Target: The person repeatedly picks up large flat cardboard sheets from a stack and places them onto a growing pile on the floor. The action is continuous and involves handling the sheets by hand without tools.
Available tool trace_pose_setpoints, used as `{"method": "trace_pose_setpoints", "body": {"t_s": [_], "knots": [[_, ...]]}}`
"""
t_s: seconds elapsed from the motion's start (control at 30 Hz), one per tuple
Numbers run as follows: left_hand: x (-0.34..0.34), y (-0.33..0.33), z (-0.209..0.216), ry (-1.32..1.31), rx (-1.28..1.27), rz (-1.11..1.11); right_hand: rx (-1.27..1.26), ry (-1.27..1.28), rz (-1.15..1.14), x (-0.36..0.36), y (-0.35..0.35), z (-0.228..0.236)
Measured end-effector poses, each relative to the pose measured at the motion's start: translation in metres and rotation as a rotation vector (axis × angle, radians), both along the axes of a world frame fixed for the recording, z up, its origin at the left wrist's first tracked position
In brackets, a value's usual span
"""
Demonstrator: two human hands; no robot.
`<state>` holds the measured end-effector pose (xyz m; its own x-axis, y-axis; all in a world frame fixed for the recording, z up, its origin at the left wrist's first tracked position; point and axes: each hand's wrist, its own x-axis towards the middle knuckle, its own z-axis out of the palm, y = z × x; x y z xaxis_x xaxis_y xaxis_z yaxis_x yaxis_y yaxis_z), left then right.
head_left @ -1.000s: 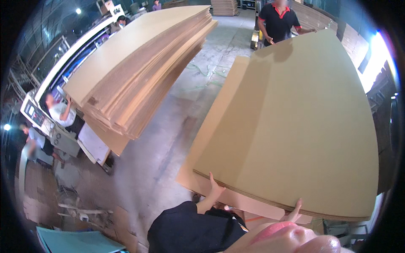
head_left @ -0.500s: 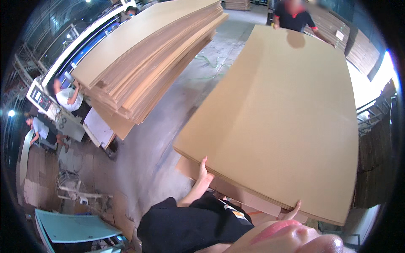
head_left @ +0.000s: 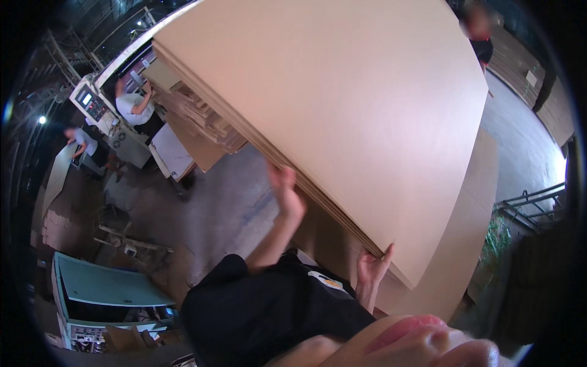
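A thick layer of large brown cardboard sheets (head_left: 348,104) slants across the middle of the view, its near edge toward me. My left hand (head_left: 285,188) grips that edge about midway, slightly blurred, with the fingers partly hidden under the sheets. Close to the near right corner, my right hand (head_left: 374,264) is closed round the same edge, thumb on top. More cardboard (head_left: 474,211) lies below the raised sheets. At the far right end stands a co-worker (head_left: 482,46), whose hands are mostly hidden by the sheets.
A tall cardboard stack (head_left: 199,119) stands at the left, partly covered by the held sheets. Beside it, a person in a white shirt (head_left: 134,110) works at a machine with a control panel (head_left: 92,104). A teal cabinet (head_left: 110,281) is at lower left, a metal rack (head_left: 535,202) at right.
The held sheets have swung up and to the left, now overlapping the tall stack. Both my hands moved up with them. Cardboard beneath is uncovered at the right, and the co-worker has shifted right.
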<state>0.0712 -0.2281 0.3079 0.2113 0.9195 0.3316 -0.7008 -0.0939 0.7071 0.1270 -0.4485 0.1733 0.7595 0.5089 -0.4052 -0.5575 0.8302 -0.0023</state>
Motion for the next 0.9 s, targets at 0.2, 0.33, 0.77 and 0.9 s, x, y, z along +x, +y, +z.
{"method": "trace_pose_setpoints", "body": {"t_s": [0.2,0.33,0.77,0.9], "knots": [[0.017,0.001,0.025,0.371,0.223,-0.267,0.136,-0.244,0.313,-0.027,0.095,0.126],[0.020,0.084,0.105,0.004,0.156,-0.111,0.023,-0.906,0.325,-0.027,0.197,0.126],[-0.135,0.618,0.279,0.043,0.306,0.077,-0.049,-0.549,-0.013,0.009,0.376,0.033],[-0.221,0.748,0.204,0.628,0.509,0.818,-0.655,-1.345,-0.077,-0.029,0.485,0.118]]}}
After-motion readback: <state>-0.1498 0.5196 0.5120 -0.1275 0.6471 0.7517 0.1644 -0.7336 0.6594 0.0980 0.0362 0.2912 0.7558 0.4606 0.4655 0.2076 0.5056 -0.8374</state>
